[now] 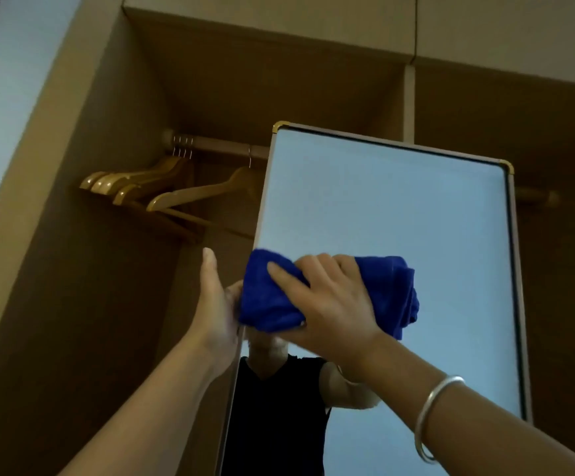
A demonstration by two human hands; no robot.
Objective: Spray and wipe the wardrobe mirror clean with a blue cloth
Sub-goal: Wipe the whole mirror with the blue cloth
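Right hand (327, 304) presses the bunched blue cloth (272, 297) against the wardrobe mirror (399, 218), fingers curled over it; left hand (215, 304) grips the mirror's edge

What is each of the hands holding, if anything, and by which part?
The right hand grips the bunched blue cloth across its middle, against the mirror. The left hand holds the mirror's left edge.

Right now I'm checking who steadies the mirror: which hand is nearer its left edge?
Left. The left hand holds the mirror at that edge; the right hand presses the blue cloth further in.
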